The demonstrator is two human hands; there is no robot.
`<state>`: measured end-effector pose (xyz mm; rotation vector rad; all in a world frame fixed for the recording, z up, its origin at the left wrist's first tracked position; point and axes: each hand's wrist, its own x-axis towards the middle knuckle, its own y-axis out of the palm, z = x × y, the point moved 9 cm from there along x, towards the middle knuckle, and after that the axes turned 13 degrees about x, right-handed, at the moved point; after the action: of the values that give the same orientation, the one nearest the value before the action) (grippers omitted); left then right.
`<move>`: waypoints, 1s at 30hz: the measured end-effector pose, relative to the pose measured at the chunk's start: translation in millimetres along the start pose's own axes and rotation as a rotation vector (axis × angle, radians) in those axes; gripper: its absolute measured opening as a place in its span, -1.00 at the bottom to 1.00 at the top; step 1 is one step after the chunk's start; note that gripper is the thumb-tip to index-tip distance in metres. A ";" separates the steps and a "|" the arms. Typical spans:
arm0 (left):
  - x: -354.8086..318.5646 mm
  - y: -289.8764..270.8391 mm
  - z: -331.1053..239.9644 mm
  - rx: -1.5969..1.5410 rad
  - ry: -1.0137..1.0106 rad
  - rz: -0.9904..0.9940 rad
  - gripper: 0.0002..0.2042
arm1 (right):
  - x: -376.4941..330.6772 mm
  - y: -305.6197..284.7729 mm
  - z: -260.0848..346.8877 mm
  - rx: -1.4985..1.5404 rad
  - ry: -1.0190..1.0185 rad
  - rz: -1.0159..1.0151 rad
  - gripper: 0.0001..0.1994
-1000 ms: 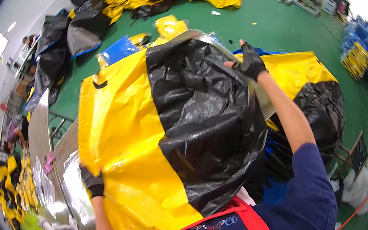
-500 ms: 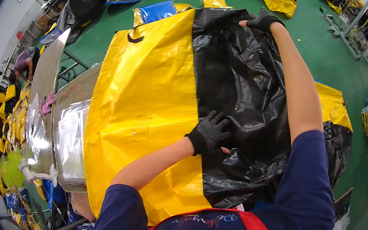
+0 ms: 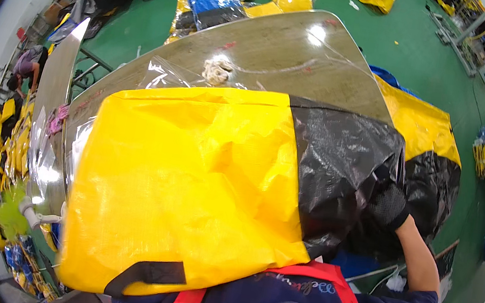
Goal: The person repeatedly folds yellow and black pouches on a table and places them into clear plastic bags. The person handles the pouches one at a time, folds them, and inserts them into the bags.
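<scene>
A large yellow and black tarpaulin bag lies folded over the near part of the table, reaching up against my body. A black webbing strap shows on its yellow near edge. My right hand, in a dark knitted glove, is closed on the crumpled black end of the bag at its right side; the fingertips are partly hidden in the folds. My left hand is out of sight, with the bag covering the area where the left forearm was.
The glossy table carries a pale crumpled glove and clear plastic film. Another yellow and black bag hangs at the right. Wrapped packs lie on the green floor beyond. A person bends over at far left.
The bag's far side has been folded toward me, uncovering the table and bringing the strap to the near edge. My right hand came back from the far edge; my left hand went out of sight.
</scene>
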<state>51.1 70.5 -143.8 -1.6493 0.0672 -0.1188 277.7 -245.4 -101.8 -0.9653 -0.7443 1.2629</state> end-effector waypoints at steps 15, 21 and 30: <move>-267.1 -106.3 124.2 -0.487 -0.925 -0.138 -0.34 | 100.3 74.2 32.1 -0.182 0.041 -0.089 -0.08; -89.4 -11.2 -52.5 0.314 -0.331 0.270 -0.11 | 102.1 60.5 37.8 -0.003 0.031 -0.089 -0.11; -40.9 -19.8 -52.6 0.051 -0.192 0.160 -0.44 | -5.1 75.1 103.4 -0.015 -0.197 -0.239 -0.59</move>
<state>3.6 24.8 -121.5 -1.5906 0.0491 0.1586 152.8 -229.7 -124.9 -0.7455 -0.9940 1.1532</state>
